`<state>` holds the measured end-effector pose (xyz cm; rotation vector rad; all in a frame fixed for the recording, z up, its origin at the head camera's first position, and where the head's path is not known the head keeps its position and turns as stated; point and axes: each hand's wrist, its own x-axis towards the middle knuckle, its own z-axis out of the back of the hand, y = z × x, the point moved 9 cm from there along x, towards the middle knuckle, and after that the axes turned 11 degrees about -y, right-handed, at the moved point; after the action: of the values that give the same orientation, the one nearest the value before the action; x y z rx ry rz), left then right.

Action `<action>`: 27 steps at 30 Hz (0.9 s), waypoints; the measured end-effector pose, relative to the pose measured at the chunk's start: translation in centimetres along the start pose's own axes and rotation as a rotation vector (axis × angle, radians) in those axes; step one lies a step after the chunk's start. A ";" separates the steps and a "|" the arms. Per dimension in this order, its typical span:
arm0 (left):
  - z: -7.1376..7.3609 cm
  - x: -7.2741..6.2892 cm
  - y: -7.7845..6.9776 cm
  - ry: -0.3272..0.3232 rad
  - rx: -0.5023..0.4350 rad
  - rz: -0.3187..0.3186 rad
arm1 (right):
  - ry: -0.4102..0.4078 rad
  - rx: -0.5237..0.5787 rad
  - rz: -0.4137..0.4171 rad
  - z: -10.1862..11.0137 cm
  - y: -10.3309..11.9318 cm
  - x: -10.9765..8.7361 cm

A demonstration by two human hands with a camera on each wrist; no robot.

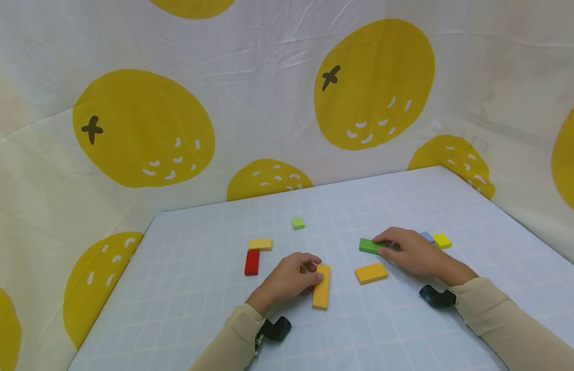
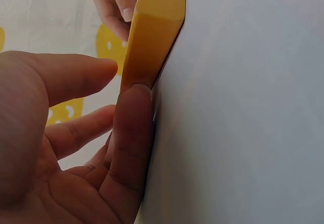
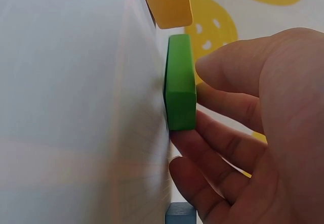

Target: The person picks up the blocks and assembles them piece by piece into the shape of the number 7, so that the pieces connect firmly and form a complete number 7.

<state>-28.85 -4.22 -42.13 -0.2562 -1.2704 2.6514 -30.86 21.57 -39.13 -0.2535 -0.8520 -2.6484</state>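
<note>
My left hand (image 1: 287, 278) holds a long orange block (image 1: 321, 294) lying flat on the table. In the left wrist view one finger (image 2: 132, 128) touches the block's near end, and the thumb is close to its upper face. Toward the right, my right hand (image 1: 414, 254) holds a green block (image 1: 367, 246) by its right end. The right wrist view shows the thumb (image 3: 223, 67) beside the green block's upper face, with fingers behind and below it. A shorter orange block (image 1: 371, 273) lies in front of the green one.
A red block (image 1: 251, 263) and a pale yellow block (image 1: 260, 245) lie to the left. Farther back sits a small light green block (image 1: 298, 223). Beyond the right hand are a blue block (image 1: 427, 236) and a bright yellow block (image 1: 442, 240). A patterned curtain (image 1: 263, 103) surrounds the table.
</note>
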 end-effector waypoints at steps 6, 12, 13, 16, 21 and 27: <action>0.1 -0.1 -0.2 -0.003 0.017 -0.017 | -0.005 -0.007 -0.013 -0.1 -0.2 0.0; 0.1 -0.2 -0.2 -0.004 0.026 -0.015 | -0.005 -0.015 -0.018 -0.1 -0.2 0.0; 0.2 -0.2 -0.2 -0.005 0.025 -0.016 | -0.005 -0.014 -0.017 -0.1 -0.2 0.0; 0.1 -0.2 -0.2 -0.003 0.021 -0.014 | 0.001 -0.008 -0.014 0.0 -0.1 -0.1; 0.1 -0.1 -0.2 0.000 0.017 -0.022 | 0.003 -0.010 -0.015 0.1 0.1 0.0; 0.2 0.0 -0.1 -0.006 0.023 -0.026 | 0.001 -0.010 -0.015 0.0 0.1 0.1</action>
<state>-28.84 -4.31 -41.96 -0.2273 -1.2360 2.6446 -30.87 21.47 -39.05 -0.2493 -0.8433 -2.6675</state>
